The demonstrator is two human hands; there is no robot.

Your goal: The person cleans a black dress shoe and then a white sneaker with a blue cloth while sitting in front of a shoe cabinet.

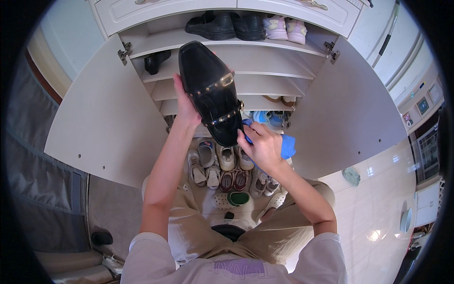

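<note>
A black square-toed shoe with studded straps and gold buckles (204, 71) is held up before the open cabinet, its toe pointing away from me. My left hand (187, 103) grips it along its left side, with the fingers hidden behind it. Bunched in my right hand (260, 143) is a blue cloth (288, 146), which touches the shoe's right edge near the heel. Behind the shoe, a single black shoe (154, 62) stands on a cabinet shelf at the left.
The top shelf (156, 42) bears black shoes (216, 26) and pink sneakers (276, 27). Two cabinet doors (103, 117) stand open at the sides. Several shoes (227, 158) and a white clog (221, 200) lie on the floor between my knees. A greenish bundle (351, 175) lies at the right.
</note>
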